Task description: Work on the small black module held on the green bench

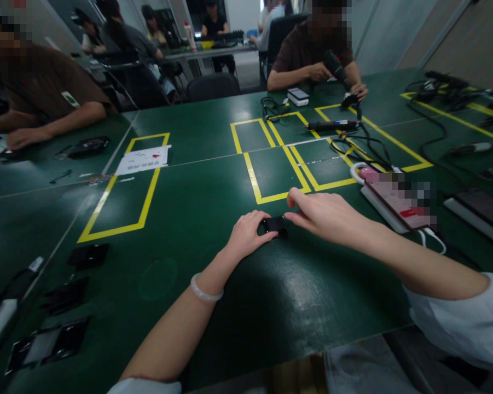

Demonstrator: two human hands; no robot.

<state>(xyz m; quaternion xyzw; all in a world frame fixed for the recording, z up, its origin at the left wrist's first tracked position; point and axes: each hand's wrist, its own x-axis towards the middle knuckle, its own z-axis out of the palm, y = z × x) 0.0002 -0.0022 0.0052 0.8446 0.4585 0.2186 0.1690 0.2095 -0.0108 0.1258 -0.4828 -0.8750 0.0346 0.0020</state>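
A small black rectangular part (276,225) lies on the green tabletop in front of me. My left hand (249,234) grips its left end, thumb on the near side and fingers on the far side. Close to its right end is my right hand (318,212), with the index finger bent and raised and the thumb stretched towards the part. Whether the right fingertips touch the part or hold something tiny, I cannot make out. More black parts lie at the left: a block (88,255), a dark piece (67,294) and a flat frame (48,343).
Yellow tape rectangles (259,199) mark the table. At the right are a phone (398,200) on a white box, cables and a pen-shaped tool (332,125). Across the table a person (307,60) holds a power driver (335,65); another person (53,82) sits at the left.
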